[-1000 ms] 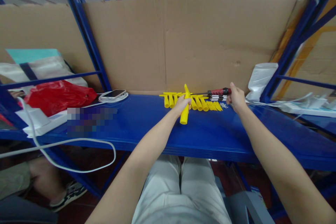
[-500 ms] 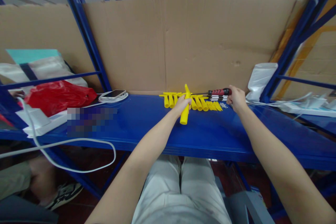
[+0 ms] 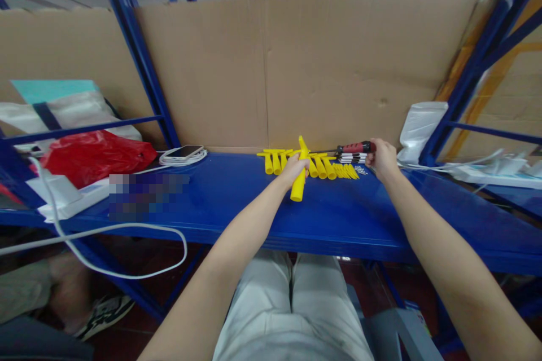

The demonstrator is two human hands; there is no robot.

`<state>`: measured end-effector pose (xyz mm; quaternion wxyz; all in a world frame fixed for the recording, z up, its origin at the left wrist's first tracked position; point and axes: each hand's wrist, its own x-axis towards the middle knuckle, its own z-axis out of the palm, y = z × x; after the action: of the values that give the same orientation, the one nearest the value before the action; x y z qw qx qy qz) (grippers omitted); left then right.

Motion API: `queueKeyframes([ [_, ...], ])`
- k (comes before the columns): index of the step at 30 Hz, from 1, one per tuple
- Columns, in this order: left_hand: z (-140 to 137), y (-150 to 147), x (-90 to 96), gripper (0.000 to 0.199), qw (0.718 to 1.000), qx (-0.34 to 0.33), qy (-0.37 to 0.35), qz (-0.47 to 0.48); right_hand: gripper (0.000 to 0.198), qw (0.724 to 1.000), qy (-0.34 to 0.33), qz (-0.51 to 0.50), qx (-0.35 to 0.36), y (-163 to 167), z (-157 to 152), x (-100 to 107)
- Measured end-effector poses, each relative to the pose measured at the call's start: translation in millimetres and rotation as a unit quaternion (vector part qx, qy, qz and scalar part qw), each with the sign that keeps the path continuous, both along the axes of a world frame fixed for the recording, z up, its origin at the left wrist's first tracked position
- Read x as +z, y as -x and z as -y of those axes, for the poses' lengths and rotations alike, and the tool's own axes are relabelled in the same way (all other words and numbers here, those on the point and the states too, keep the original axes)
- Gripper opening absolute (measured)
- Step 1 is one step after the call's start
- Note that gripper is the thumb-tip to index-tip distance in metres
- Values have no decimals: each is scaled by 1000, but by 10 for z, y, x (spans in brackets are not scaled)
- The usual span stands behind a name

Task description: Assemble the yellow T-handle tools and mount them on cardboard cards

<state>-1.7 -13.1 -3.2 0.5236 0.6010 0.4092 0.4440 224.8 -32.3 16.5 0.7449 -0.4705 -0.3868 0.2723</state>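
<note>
My left hand [image 3: 293,171] is closed around a yellow plastic T-shaped piece [image 3: 297,189], its wide round end tilted toward me above the blue shelf. The fingers of my right hand [image 3: 383,159] are closed at the butt end of a screwdriver [image 3: 354,148] with a red and black handle. Its shaft points left toward the yellow piece; whether the tip touches it I cannot tell. Behind my left hand lies a row of similar yellow pieces [image 3: 329,169]. Beside them are small yellow flat pieces [image 3: 347,171], tiny silvery parts [image 3: 360,170] and black-and-white rods [image 3: 351,158].
A cardboard panel [image 3: 212,79] closes off the back of the blue shelf [image 3: 228,180]. A phone [image 3: 184,151] on a coiled white cable, a red plastic bag [image 3: 97,155] and a power strip [image 3: 76,203] are leftward. White plastic packaging [image 3: 423,130] stands right. Another person's leg [image 3: 70,290] shows lower left.
The screwdriver and my right hand have shifted very slightly to the right. My left hand and the yellow piece stay almost where they were.
</note>
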Motion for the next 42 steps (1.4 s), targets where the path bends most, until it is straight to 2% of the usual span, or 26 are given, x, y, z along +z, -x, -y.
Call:
queueKeyframes([
  [3, 3, -3, 1, 21, 1000, 0, 3, 4, 23, 1000, 21, -11, 2, 24, 17, 27],
  [8, -2, 1, 0, 22, 1000, 3, -1, -7, 36, 999, 15, 32, -18, 37, 39, 8],
  [15, -9, 2, -3, 22, 1000, 1, -9, 3, 21, 1000, 16, 6, 1, 68, 76, 51],
  [20, -7, 3, 5, 22, 1000, 1, -10, -4, 30, 997, 25, 51, -42, 77, 72, 30],
  [26, -11, -4, -7, 24, 1000, -2, -12, 3, 18, 998, 55, -6, -10, 71, 51, 47],
  [29, -12, -7, -10, 24, 1000, 5, -13, -2, 18, 998, 58, -20, 2, 80, 59, 55],
  [35, -4, -5, 1, 23, 1000, 2, -17, -19, 30, 996, 68, 17, -55, 76, 52, 21],
  [42, 18, -25, 19, 24, 1000, 0, -6, -19, 28, 997, 42, -12, -57, 73, 35, 17],
])
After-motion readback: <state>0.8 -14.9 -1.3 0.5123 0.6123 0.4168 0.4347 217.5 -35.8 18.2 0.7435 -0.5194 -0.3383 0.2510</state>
